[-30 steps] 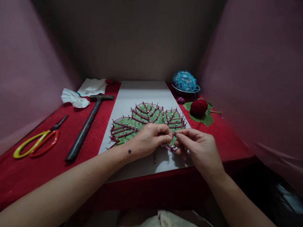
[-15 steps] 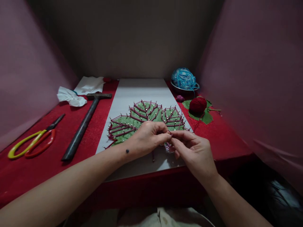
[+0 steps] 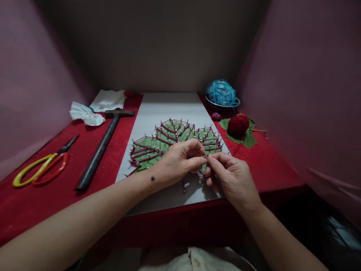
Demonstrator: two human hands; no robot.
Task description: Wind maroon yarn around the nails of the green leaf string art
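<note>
On a white board [image 3: 169, 103] lies a green leaf [image 3: 146, 142] ringed by several upright nails, with purple yarn wound along its outline and veins. My left hand [image 3: 184, 160] is over the leaf's lower right part, thumb and index finger pinched on the purple yarn. Touching its fingertips, my right hand [image 3: 229, 175] pinches the same yarn. A strand [image 3: 217, 137] runs from the hands back to a small purple yarn ball [image 3: 216, 116] beside the board. The exact spot between the fingertips is partly hidden.
Left of the board lie a hammer [image 3: 98, 150], scissors [image 3: 42, 169] with yellow and red handles, and crumpled white paper [image 3: 87, 114]. To the right are a dark red yarn ball [image 3: 238, 125] on a green leaf [image 3: 249, 140] and blue yarn [image 3: 221, 92] in a metal bowl [image 3: 208, 101].
The fingertips of both hands have shifted slightly and my right fingers have curled in closer. The whole view has moved a little. Both hands keep pinching the yarn.
</note>
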